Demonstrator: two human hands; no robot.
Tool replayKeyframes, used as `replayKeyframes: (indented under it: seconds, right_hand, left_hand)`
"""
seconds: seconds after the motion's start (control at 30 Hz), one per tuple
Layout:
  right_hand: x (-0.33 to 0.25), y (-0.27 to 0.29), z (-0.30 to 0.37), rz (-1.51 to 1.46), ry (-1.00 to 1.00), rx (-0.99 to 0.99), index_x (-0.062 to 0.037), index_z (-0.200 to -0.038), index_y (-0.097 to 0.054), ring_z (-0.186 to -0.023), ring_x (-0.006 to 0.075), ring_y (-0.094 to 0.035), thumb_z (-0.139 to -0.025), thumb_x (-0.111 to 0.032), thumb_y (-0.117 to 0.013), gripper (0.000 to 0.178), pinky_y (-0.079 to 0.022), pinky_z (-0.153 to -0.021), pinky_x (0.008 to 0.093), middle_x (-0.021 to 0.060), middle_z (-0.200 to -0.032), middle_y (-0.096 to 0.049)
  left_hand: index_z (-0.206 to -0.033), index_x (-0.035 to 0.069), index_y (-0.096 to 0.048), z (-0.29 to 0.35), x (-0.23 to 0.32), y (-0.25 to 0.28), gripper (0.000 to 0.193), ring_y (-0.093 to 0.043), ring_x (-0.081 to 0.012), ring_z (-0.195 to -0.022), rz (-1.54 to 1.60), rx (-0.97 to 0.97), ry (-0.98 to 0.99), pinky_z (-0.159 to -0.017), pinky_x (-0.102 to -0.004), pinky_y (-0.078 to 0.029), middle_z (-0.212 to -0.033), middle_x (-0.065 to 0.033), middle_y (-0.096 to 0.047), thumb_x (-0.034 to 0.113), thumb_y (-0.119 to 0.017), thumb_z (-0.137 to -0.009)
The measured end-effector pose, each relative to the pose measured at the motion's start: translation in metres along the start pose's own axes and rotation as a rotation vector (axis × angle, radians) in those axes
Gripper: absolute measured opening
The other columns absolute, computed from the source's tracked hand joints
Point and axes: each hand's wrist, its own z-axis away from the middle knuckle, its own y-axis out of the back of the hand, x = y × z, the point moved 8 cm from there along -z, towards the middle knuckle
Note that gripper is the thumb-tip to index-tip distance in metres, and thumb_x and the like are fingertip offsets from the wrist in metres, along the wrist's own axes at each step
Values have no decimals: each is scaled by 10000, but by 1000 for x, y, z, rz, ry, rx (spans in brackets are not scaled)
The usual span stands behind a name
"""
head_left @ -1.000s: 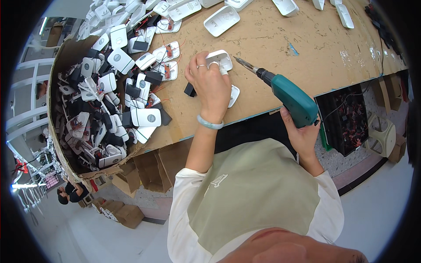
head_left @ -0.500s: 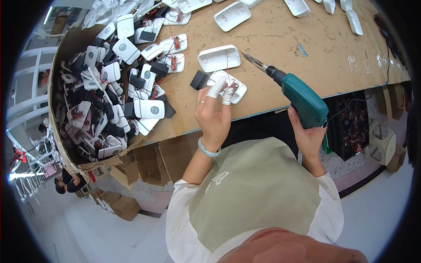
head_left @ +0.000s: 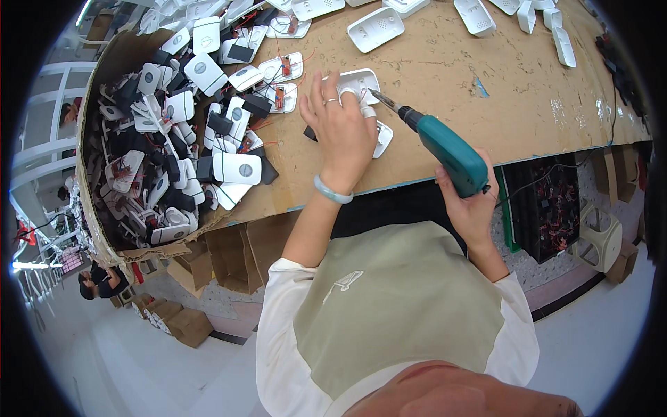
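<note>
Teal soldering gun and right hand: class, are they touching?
Touching: the head view shows the right hand gripping the rear of the teal soldering gun.

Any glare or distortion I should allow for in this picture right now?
Head view: the fisheye bends the table edge and the corners go black; a light tube glares at far left; glossy patches shine at the table's right; the green tool shows clearly, but the left hand hides part of the white shell.

olive top | cream sleeves | pale bangle | ring | white finger wraps
</note>
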Motion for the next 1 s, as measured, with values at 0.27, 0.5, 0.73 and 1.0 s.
replayKeyframes:
  seconds: [0.27, 0.5, 0.73, 1.0]
  right_hand:
    - [-8, -13, -11, 105, 132, -19, 28, -1030, -639, -849, 267, -617, -862, -60, -774, 232, -509, -764, 326, 150, -1011, -601]
    - [-9, -13, -10, 157, 175, -20, 24, -1042, -633, -858, 282, -628, -860, -69, -779, 251, -514, -764, 337, 151, -1024, -599]
    - [-5, -17, -11, 164, 145, -31, 20, -1044, -632, -854, 298, -634, -858, -58, -772, 245, -518, -759, 350, 157, -1029, -596]
    - [-8, -16, -9, 204, 189, -51, 8, -1057, -618, -873, 332, -632, -831, -9, -753, 265, -518, -767, 371, 163, -1021, -587]
  left_hand:
    - [-812, -23, -668, -6, -4, -5, 180, -487, -333, -1230, 55, 53, 46, -1049, -503, -293, -1220, -125, -611, 84, -706, -672]
    - [-788, -40, -704, -7, -2, -5, 175, -484, -312, -1220, 46, 53, 39, -1040, -498, -288, -1201, -101, -614, 84, -712, -665]
    - [-803, -26, -718, -7, 0, -6, 174, -483, -313, -1222, 55, 35, 38, -1057, -501, -273, -1219, -99, -606, 81, -720, -666]
    - [-777, -9, -683, -7, 2, -7, 143, -472, -308, -1242, 61, 26, 36, -1052, -543, -272, -1235, -104, -563, 67, -735, -667]
